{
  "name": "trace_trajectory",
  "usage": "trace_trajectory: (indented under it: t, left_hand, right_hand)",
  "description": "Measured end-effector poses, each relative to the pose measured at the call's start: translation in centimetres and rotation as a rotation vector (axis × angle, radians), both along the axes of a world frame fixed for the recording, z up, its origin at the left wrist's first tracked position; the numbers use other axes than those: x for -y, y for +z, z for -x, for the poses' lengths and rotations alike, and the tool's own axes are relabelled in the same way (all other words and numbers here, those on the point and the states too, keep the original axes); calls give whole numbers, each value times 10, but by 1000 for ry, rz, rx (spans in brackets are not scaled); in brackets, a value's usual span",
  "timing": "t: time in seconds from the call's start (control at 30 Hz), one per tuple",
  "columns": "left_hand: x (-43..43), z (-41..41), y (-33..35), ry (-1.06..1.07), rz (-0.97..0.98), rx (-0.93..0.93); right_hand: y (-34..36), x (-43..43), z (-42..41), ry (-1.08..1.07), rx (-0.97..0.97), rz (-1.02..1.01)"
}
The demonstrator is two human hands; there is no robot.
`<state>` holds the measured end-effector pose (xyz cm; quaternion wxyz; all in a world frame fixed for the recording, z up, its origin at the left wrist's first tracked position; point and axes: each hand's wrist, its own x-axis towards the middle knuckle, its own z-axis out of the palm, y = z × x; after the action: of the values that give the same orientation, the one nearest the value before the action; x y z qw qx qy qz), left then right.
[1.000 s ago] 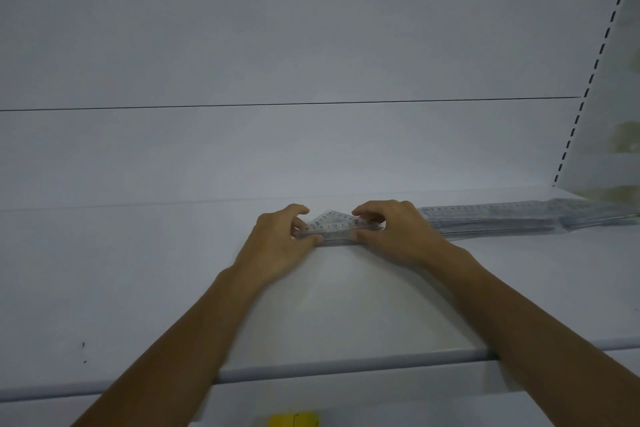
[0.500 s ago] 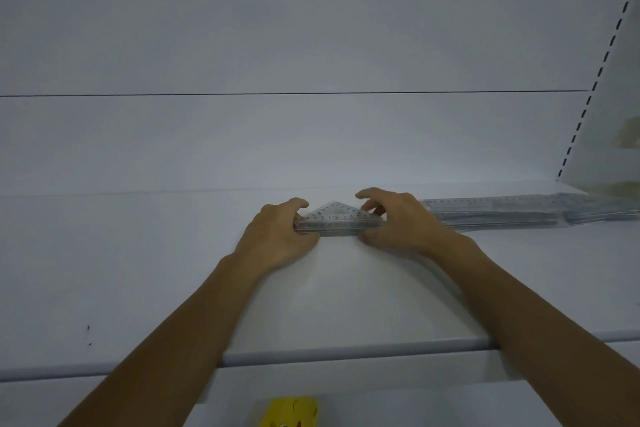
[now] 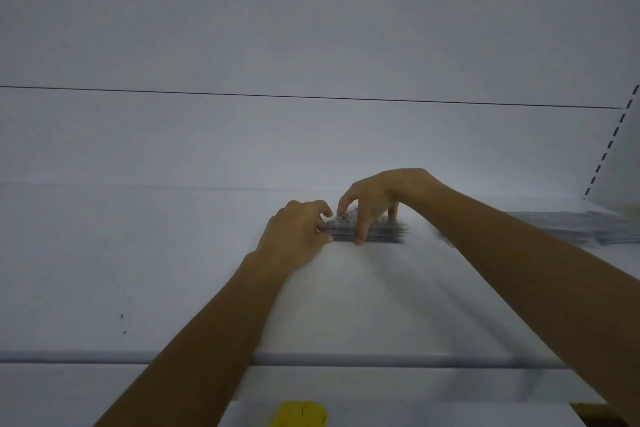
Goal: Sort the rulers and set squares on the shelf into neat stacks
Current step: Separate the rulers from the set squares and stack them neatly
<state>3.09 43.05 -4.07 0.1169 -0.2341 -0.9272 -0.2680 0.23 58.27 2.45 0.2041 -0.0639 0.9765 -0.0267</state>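
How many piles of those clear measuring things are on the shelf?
2. A stack of set squares sits in the middle, gripped by the left hand and right hand; a pile of rulers lies far right, running out of frame.

Looking like shop: long white display shelf [image 3: 138, 270] running wide, slotted upright [image 3: 610, 146] standing at right, clear rulers [image 3: 561, 224] lying stacked.

Dim, bluish light; motion blur smears the frame, faint shadows.
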Motion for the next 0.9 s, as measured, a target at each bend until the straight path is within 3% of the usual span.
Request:
trace_trajectory:
  t: [0.47, 0.7, 0.9]
  left_hand:
    - [3, 3, 5, 7, 97, 19]
    - [9, 2, 3, 23, 89, 67]
    - [12, 6, 5, 30, 99, 48]
  right_hand:
    - [-3, 9, -8, 46, -69, 1]
    - [-2, -21, -32, -34, -175, 219]
    - [-1, -50, -53, -115, -198, 138]
